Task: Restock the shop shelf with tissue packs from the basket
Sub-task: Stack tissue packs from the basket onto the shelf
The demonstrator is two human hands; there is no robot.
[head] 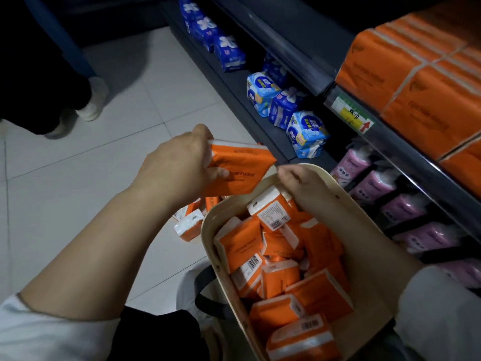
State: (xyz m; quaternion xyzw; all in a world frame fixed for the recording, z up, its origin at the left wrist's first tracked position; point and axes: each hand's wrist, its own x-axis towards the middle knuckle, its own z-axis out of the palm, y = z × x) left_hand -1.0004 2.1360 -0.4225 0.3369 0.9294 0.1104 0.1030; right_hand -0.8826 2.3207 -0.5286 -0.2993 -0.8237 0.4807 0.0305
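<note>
L hand (179, 165) grips one orange tissue pack (239, 168), thumb on the near face and fingers wrapped round the back. The pack is held tilted in the air, over the far-left corner of the basket (207, 230) and clear of it. R hand (299, 183) is down at the basket's far end, knuckles up and fingers curled by the rim, just above a pack standing white end up (270, 204). Can't tell if it grasps the rim, a pack or nothing. The basket is beige w/ a rounded rim, sits close in front of the person, and is full of loose orange packs (291, 280) piled at mixed angles, some w/ barcodes showing. A few more orange packs (188, 225) lie on the tile floor (104, 157) just left of the basket, under the L wrist. The dark shelf unit (416, 162) is on the right. Its upper level has big orange bundles (416, 82) stacked tight, w/ a green/yellow price tag (351, 113) on the edge rail. The level below holds pink packs (377, 186) in a row. The bottom ledge holds blue packs (307, 131) running back toward the far end. White sleeves show on both forearms. Top left, another person's pale shoes (93, 102) are on the tiles.
</note>
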